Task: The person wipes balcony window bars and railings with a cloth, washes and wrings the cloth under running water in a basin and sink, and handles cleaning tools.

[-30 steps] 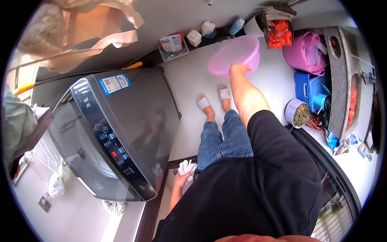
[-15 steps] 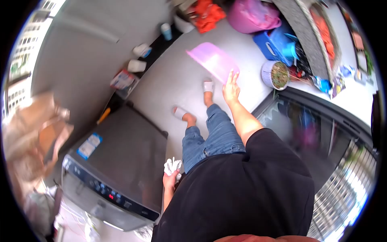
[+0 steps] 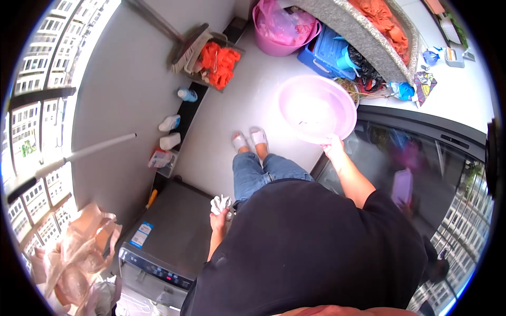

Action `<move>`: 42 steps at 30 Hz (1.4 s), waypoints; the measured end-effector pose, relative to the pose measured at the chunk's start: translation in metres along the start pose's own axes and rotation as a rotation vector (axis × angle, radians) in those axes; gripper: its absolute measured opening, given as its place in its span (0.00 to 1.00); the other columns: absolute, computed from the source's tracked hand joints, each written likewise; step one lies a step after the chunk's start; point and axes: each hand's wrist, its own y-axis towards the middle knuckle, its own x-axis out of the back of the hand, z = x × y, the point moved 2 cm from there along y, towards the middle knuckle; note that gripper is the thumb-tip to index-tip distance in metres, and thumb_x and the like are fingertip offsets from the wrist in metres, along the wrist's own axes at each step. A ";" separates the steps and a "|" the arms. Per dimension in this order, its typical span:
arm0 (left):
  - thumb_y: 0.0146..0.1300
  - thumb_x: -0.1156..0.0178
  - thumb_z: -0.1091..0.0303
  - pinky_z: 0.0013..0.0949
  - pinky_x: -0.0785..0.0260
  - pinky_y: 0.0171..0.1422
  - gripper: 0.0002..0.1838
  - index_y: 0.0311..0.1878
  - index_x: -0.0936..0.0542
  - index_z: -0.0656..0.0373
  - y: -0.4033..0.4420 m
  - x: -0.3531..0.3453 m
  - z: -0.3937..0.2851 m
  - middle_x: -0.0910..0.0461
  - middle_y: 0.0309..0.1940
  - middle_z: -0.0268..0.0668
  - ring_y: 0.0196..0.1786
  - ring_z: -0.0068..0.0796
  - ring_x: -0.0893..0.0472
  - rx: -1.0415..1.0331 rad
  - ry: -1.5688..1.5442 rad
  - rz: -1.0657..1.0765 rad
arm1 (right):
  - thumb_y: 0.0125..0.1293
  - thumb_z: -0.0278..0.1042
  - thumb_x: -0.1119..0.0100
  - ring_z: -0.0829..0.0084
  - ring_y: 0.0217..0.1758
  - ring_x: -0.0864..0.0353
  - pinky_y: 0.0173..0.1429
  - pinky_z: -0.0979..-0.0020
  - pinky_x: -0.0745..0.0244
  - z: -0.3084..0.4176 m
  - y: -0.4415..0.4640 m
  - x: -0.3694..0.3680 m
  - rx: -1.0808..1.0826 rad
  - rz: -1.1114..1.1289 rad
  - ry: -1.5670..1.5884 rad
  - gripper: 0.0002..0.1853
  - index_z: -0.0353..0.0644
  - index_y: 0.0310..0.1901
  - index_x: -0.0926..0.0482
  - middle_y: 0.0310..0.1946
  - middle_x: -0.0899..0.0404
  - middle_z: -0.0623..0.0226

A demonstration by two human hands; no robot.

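Note:
A round pink plastic basin [image 3: 294, 115] hangs over the floor, tipped so that its bright inside faces me. My right hand [image 3: 334, 148] grips its near rim, arm stretched out to the right. Low at my left side, my left hand [image 3: 218, 219] is closed around a crumpled white bundle [image 3: 220, 204]. The bundle looks like bunched cloth or gloves, but its exact kind is unclear. A small shiny part shows beside the fingers. Behind the basin's right edge, a plant pot is mostly hidden.
A dark-topped washing machine [image 3: 182, 226] stands at my left. Bottles [image 3: 169, 123] line the wall ledge. A dustpan with orange cloth [image 3: 219, 66], a pink tub [image 3: 279, 47] and a blue box [image 3: 321, 55] sit farther off. A stone sink [image 3: 363, 31] and dark glass-fronted appliance [image 3: 379, 158] are right.
The basin has swung right and turned from nearly edge-on to show its inside, held in my right hand. My feet have come together. My view has shifted. The left hand keeps the white bundle.

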 end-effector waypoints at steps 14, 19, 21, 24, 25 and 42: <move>0.49 0.21 0.55 0.37 0.23 0.52 0.32 0.55 0.15 0.63 0.066 0.020 -0.326 0.12 0.46 0.39 0.48 0.32 0.14 -0.315 0.169 0.152 | 0.70 0.35 0.35 0.68 0.51 0.15 0.44 0.65 0.17 0.315 -0.081 -0.229 0.474 0.463 0.339 0.20 0.41 0.60 0.24 0.51 0.16 0.64; 0.56 0.24 0.63 0.34 0.24 0.55 0.29 0.61 0.18 0.62 0.061 0.017 -0.412 0.13 0.50 0.36 0.50 0.29 0.15 -0.517 0.120 0.152 | 0.72 0.30 0.39 0.53 0.52 0.17 0.50 0.54 0.15 0.444 0.005 -0.402 0.369 0.496 0.443 0.23 0.30 0.63 0.32 0.55 0.21 0.46; 0.58 0.25 0.67 0.34 0.24 0.56 0.30 0.64 0.20 0.62 0.055 0.012 -0.419 0.14 0.53 0.36 0.52 0.29 0.15 -0.549 -0.066 0.175 | 0.73 0.30 0.40 0.53 0.51 0.19 0.50 0.56 0.16 0.476 0.027 -0.461 0.307 0.464 0.530 0.24 0.34 0.65 0.34 0.58 0.24 0.46; 0.58 0.27 0.74 0.33 0.24 0.58 0.32 0.67 0.23 0.61 0.019 -0.012 -0.432 0.16 0.57 0.35 0.54 0.28 0.17 -0.603 -0.308 0.161 | 0.74 0.32 0.40 0.57 0.48 0.18 0.45 0.63 0.16 0.510 0.059 -0.521 0.332 0.505 0.537 0.23 0.40 0.67 0.34 0.56 0.23 0.52; 0.58 0.26 0.74 0.33 0.24 0.58 0.32 0.68 0.23 0.60 0.006 -0.021 -0.429 0.16 0.57 0.35 0.54 0.28 0.17 -0.624 -0.338 0.114 | 0.75 0.34 0.40 0.58 0.47 0.18 0.43 0.63 0.16 0.516 0.080 -0.530 0.354 0.634 0.510 0.24 0.40 0.67 0.34 0.55 0.23 0.53; 0.62 0.29 0.63 0.34 0.26 0.56 0.28 0.65 0.21 0.58 0.013 -0.074 -0.533 0.14 0.53 0.34 0.50 0.27 0.16 -0.586 0.442 0.223 | 0.77 0.53 0.41 0.79 0.23 0.28 0.27 0.74 0.39 0.457 0.078 -0.206 0.466 0.615 -0.048 0.21 0.43 0.32 0.20 0.24 0.22 0.74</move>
